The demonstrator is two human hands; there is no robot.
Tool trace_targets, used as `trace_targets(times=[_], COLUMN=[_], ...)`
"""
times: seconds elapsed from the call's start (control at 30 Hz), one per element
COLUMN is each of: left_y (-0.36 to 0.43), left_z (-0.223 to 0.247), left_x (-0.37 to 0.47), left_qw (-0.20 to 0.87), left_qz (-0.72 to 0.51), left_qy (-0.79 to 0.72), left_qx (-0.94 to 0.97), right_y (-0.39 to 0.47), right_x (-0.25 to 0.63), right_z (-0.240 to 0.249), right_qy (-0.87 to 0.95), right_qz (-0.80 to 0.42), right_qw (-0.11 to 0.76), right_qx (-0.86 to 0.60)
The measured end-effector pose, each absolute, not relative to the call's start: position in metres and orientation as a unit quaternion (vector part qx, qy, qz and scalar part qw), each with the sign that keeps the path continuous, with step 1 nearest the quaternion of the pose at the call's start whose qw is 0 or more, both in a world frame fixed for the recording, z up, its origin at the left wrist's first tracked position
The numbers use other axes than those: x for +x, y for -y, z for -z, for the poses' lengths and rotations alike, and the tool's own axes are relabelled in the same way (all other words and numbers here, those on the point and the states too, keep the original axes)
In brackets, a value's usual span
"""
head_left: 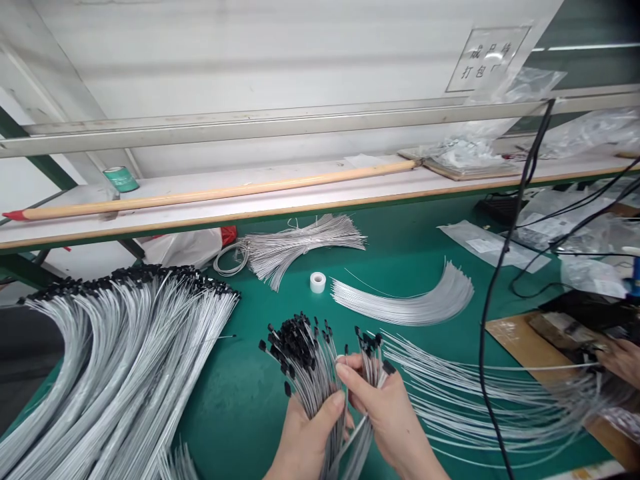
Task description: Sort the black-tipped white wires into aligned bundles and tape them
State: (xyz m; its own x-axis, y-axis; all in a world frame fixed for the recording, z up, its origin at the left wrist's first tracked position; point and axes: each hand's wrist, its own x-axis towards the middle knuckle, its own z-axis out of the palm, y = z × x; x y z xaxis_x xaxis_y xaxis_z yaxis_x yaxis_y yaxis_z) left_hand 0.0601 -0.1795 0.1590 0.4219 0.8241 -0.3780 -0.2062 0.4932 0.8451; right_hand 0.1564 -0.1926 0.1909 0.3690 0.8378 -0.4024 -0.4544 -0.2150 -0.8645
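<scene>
- The left hand (313,430) is closed around the big bunch (297,347) of grey wires, thumb across the front, black tips standing up and fanning above the grip.
- The right hand (380,407) pinches the small bunch (369,347), also black-tipped, just right of the big one; its thumb points in towards the big bunch.
- Below the grip both bunches run down out of view.
- Straight beyond the grip is the tape roll (318,289); further off, slightly left, lie the tied bundle (305,247) and, at its left end, the coil (231,260).
- Beyond and right of the grip is the curved bundle (410,307).
- Well left of the grip, the pile (125,347) has its black tips at the far end.
- Right of the grip, loose wires (465,393) spread towards a co-worker's hand (623,360), near cardboard (510,337); a black cable (484,333) hangs in front of them.
- Far beyond the grip, the shelf (250,205) bears a pole (225,190) and a can (121,180).
</scene>
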Motion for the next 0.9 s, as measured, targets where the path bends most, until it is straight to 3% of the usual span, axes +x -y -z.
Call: trace_targets(times=[0.4, 0.57, 0.9], left_y=[0.181, 0.179, 0.182], left_z=[-0.16, -0.156, -0.153], left_x=[0.06, 0.058, 0.063], left_qw=[0.751, 0.739, 0.759], left_qz=[-0.384, -0.367, -0.409], left_qy=[-0.427, -0.441, -0.39], left_qx=[0.327, 0.354, 0.323], right_y=[0.196, 0.195, 0.194], right_x=[0.16, 0.158, 0.159], right_z=[-0.182, -0.176, -0.181], right_qy=[0.196, 0.228, 0.221], right_qz=[-0.424, -0.48, -0.438], right_qw=[0.648, 0.645, 0.629], right_qx=[-0.602, -0.549, -0.603])
